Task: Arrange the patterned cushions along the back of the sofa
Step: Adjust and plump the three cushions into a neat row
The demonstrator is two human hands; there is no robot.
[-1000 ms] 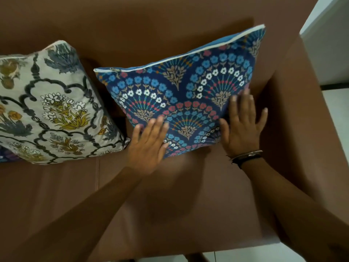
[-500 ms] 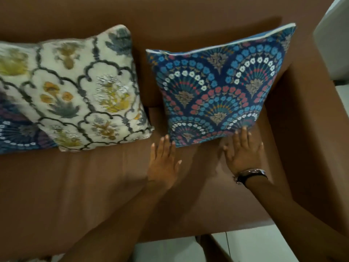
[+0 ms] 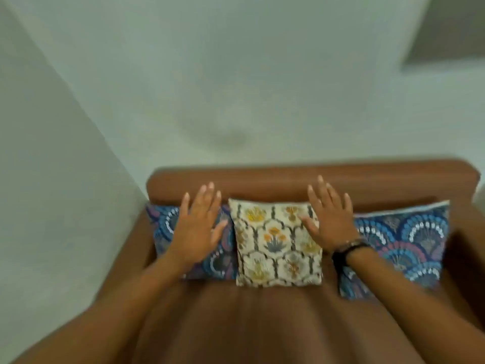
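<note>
Both hands are spreading flat with fingers apart, gripping nothing: the left hand (image 3: pixel 196 228) is hovering in front of the left blue cushion (image 3: pixel 223 261), the right hand (image 3: pixel 331 220) beside the cream floral cushion (image 3: pixel 275 243). Three cushions, including the right blue cushion (image 3: pixel 409 240), are leaning in a row against the brown sofa (image 3: pixel 288 179) back.

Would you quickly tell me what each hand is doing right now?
Left hand: open, fingers spread, in front of the left blue cushion, holding nothing.
Right hand: open, fingers spread, at the cream cushion's right edge, holding nothing.
</note>
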